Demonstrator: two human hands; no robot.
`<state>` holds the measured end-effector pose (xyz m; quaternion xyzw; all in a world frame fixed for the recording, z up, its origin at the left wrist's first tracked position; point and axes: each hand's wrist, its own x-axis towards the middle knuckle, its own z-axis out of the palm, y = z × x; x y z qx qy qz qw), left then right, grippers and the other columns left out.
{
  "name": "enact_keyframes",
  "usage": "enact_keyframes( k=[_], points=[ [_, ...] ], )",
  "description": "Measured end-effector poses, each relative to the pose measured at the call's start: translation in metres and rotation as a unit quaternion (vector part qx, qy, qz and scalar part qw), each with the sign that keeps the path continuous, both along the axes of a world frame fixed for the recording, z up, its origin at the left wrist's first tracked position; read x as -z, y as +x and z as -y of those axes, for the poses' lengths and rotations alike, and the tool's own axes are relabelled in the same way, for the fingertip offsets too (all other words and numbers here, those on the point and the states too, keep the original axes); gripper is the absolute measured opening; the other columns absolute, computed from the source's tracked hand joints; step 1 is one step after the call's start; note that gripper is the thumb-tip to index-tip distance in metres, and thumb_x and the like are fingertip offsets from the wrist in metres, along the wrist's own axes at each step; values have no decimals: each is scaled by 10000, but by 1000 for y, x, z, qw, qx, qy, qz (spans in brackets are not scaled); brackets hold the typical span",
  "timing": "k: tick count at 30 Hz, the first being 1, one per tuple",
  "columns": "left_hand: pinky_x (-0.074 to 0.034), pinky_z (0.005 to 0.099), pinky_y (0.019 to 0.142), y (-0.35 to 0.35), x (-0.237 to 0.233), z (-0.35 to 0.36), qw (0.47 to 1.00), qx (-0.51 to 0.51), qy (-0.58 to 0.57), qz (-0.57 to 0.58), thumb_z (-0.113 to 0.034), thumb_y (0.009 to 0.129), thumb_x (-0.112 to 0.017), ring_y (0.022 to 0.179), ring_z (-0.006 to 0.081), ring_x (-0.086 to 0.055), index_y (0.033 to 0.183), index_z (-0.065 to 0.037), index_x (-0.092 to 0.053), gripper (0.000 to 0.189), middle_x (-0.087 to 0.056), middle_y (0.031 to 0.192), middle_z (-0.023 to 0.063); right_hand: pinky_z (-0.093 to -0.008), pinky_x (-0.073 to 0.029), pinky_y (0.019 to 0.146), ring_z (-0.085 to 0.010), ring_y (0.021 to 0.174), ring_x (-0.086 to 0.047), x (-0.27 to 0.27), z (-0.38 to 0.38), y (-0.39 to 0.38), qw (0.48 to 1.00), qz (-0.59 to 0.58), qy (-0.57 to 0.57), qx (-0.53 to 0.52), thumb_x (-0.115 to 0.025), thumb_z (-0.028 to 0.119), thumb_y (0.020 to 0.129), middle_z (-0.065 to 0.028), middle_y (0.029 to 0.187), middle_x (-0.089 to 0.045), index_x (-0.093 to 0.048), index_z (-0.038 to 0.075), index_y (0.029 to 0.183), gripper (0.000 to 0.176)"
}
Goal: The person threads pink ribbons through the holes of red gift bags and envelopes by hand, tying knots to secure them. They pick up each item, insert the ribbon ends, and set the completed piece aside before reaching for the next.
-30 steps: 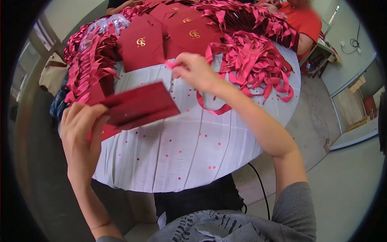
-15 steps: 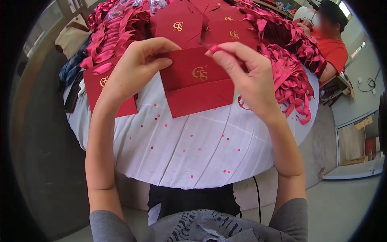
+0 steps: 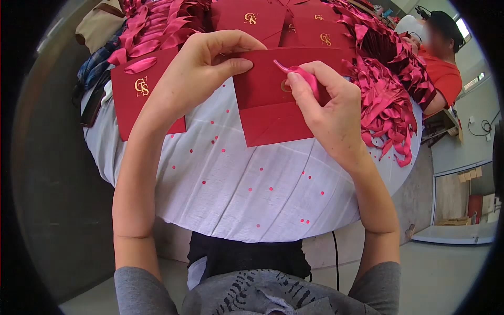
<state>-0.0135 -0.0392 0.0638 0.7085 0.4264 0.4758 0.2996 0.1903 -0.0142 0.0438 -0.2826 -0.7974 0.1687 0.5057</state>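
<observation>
Steadying, it seems: left hand [image 3: 194, 79] clamps red gold-lettered paper bag [image 3: 273, 123] at upper left corner, beyond white-clothed table's [image 3: 236, 199] near edge. Right hand [image 3: 333, 113] pinches glossy pink ribbon [image 3: 308, 83] near tip, likely for control.

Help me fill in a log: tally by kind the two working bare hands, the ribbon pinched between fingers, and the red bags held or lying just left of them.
Hands: 2 (left hand, right hand)
Ribbon: 1 (pink ribbon)
Red bags: 2 (held bag, side bag)
Total: 5
</observation>
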Motion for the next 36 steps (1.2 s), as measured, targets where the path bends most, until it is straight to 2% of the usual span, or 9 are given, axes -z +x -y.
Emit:
enact_keyframes(
  k=[5,7,14,23,25,27,32,35,36],
  points=[
    [-476,221,773,0,2,1,1000,5,-3,11,18,839,-585,831,55,-567,1047,8,-642,216,-649,878,4,-283,-390,442,-160,446,-517,0,1,-1,1000,-5,-11,10,-656,121,826,-95,560,-560,-614,7,792,126],
    [-462,213,837,0,0,3,999,5,-32,-12,0,863,-577,918,61,-580,1104,-13,-627,247,-643,994,8,-287,-389,442,-170,447,-521,-2,3,-1,1000,4,-20,14,-660,129,826,-99,561,-559,-616,9,794,132],
    [-463,216,837,6,-1,5,1000,12,-27,-2,1,865,-578,924,61,-579,1104,-6,-622,243,-645,996,12,-314,-371,445,-187,444,-481,-6,7,0,997,47,-53,26,-657,130,816,-94,537,-498,-602,16,766,136],
    [-468,229,826,18,-3,12,1000,-19,12,-17,35,841,-590,926,86,-584,1082,27,-617,242,-642,978,37,-323,-387,452,-207,450,-488,-4,10,-1,999,39,-5,18,-656,95,778,-95,551,-488,-577,19,724,122],
    [-465,237,768,23,-2,13,999,-32,35,-13,36,816,-607,876,94,-594,1037,25,-626,222,-654,931,50,-218,-327,464,-34,525,-378,-4,12,0,999,35,-21,6,-644,54,813,-4,556,-420,-576,-6,752,109],
    [-450,246,672,28,-1,16,996,-59,71,-17,29,778,-642,800,118,-609,982,8,-640,205,-657,855,70,-219,-327,458,-28,520,-375,-4,13,-1,1000,25,-10,6,-639,49,806,0,545,-418,-566,-7,737,115],
    [-439,278,593,40,-9,28,979,-103,139,-104,59,745,-623,690,185,-565,945,-1,-634,209,-615,785,90,-234,-320,434,-31,493,-364,-7,23,-1,999,25,-36,22,-635,41,793,-4,511,-407,-541,-1,692,144],
    [-449,300,582,46,-8,32,976,-113,159,-97,78,737,-604,700,212,-564,925,12,-624,200,-618,813,108,-265,-337,430,-52,480,-365,-8,25,-1,997,37,-58,22,-626,54,802,-35,499,-394,-534,-5,687,158],
    [-452,305,583,47,-8,33,976,-122,159,-90,83,735,-601,704,217,-563,922,17,-622,200,-620,826,112,-388,-399,441,-312,446,-520,-12,25,-1,997,38,-70,20,-634,93,780,-144,506,-477,-477,9,632,231]
  ],
)
